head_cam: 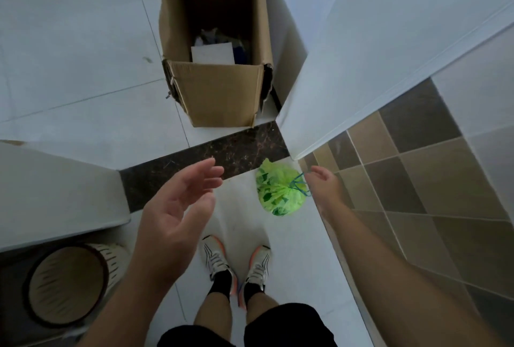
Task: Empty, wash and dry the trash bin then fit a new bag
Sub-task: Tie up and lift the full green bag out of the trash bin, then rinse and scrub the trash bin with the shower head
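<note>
Beside right hand point(322, 184), tied green trash bag point(279, 189) hung over white floor point(292, 235), blue drawstring point(299, 184) at fingers; grip itself unclear. Left hand point(178, 207) raised, fingers spread, holding nothing. Empty round trash bin point(69, 284) stood lower left. Open cardboard box point(219, 96) ahead, scraps inside.

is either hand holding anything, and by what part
The right hand holds the tied green trash bag by its blue drawstring at the neck. The left hand is open, holding nothing.
</note>
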